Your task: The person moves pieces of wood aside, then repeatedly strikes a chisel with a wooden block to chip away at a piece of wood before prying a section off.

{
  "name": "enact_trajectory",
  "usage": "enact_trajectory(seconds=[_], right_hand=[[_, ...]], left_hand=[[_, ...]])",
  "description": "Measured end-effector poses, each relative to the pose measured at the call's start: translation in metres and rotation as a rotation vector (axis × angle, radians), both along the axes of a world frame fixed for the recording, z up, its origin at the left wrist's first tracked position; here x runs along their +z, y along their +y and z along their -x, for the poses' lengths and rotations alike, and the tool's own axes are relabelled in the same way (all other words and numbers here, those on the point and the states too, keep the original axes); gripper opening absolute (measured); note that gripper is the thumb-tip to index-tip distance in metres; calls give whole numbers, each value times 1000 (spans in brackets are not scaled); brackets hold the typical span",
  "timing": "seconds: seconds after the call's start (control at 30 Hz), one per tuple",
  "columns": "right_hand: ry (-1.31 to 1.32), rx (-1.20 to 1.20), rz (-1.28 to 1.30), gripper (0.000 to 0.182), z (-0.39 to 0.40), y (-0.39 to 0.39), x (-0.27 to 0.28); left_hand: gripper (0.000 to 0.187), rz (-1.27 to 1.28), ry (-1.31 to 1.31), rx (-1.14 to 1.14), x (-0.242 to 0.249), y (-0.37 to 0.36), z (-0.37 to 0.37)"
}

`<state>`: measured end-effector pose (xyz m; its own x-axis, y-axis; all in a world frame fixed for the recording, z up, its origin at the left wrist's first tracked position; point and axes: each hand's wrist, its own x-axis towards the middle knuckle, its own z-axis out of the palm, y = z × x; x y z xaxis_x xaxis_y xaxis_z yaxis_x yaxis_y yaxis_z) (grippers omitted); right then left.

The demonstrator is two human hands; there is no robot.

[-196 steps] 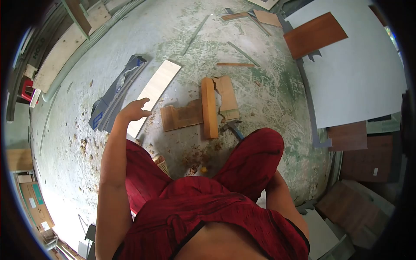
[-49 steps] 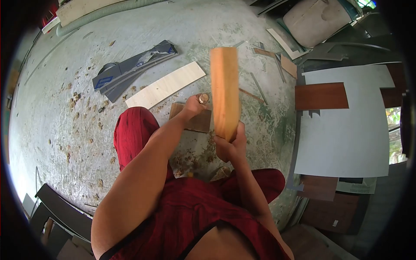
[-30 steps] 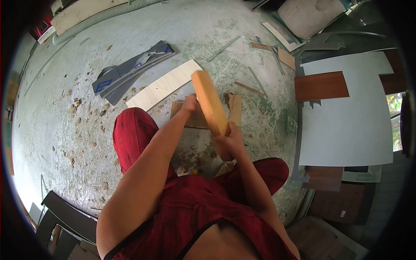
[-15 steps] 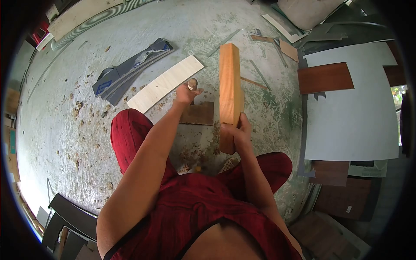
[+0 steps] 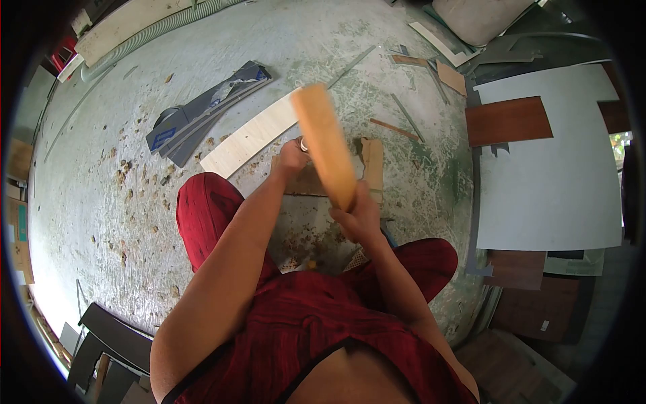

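My right hand [image 5: 358, 214] grips the lower end of a thick wooden block [image 5: 323, 138], which is slightly blurred and leans to the left. My left hand [image 5: 293, 158] is closed around a tool with a round, shiny end [image 5: 304, 145]; the block partly covers it, and its kind cannot be made out. Under the left hand lies a flat brown board [image 5: 306, 186] on the floor. A light-brown piece with a torn edge [image 5: 373, 165] lies just right of the block. Past the left hand is a long pale plank [image 5: 245, 141].
Dark grey strips with blue marks [image 5: 202, 111] lie beyond the plank. Thin offcuts [image 5: 407, 116] and crumbs are scattered on the concrete floor [image 5: 222, 60]. At right is a large pale sheet [image 5: 545, 182] with a reddish-brown panel [image 5: 509, 121]. A ribbed hose [image 5: 148, 38] runs along the back left.
The wooden block has swung left and tilted, now passing in front of the tool's end. My right hand has moved slightly left and down; the light-brown piece has come into view.
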<state>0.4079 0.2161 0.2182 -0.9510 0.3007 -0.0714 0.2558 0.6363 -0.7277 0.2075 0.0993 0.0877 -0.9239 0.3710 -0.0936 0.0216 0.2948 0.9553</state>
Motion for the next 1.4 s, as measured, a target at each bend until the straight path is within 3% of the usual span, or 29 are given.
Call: enact_trajectory(seconds=[0.1,0.17,0.3,0.37,0.4,0.47,0.5,0.6,0.67,0.7,0.77,0.8,0.9,0.93,0.97,1.0,1.17,1.3,1.4], right_hand=[[-221,-43,11,58,8,-2,-8],[-1,-65,174,58,8,-2,-6],[386,-101,448,59,6,-15,11],[122,-42,160,59,4,-6,-9],[-8,-15,12,59,4,-2,-11],[-139,-33,26,57,6,-1,-10],[-202,-37,35,56,10,-3,-6],[163,-31,445,56,6,-6,8],[314,-54,511,57,4,-15,6],[399,-65,540,57,5,-16,6],[10,-31,230,52,6,-9,-4],[-183,-17,75,50,7,-4,-11],[-126,-33,315,49,12,3,-26],[-8,-38,455,49,11,2,-26],[112,-46,594,48,10,3,-23],[234,-56,729,48,10,4,-19],[355,-237,759,47,8,18,13],[298,-252,699,49,4,23,15],[326,-261,804,48,6,17,12]], left_hand=[[25,12,-4,-32,-25,4,11],[21,-89,1,-26,-11,1,-1],[32,-52,-100,2,-10,-3,1],[32,-94,-28,-26,-25,-3,7],[32,-39,-119,20,14,-5,-6],[19,-107,-13,-19,-18,-1,1],[13,-139,42,-33,-12,-2,2],[25,-135,-82,-41,-1,-6,-5],[31,-93,-117,-58,-27,-1,6],[30,-219,-152,-74,-25,-2,5],[28,-476,-219,-108,-19,-3,1],[25,-403,-416,-47,-20,-6,9],[24,-469,-184,-78,-76,-1,26],[27,-206,-84,-33,-47,0,15],[24,-438,-130,-89,-25,-2,8],[21,-343,-97,-36,-29,-3,13],[23,-170,-35,18,-4,8,19],[23,-133,-13,-14,-15,16,17],[24,-100,6,-26,-22,20,15]])
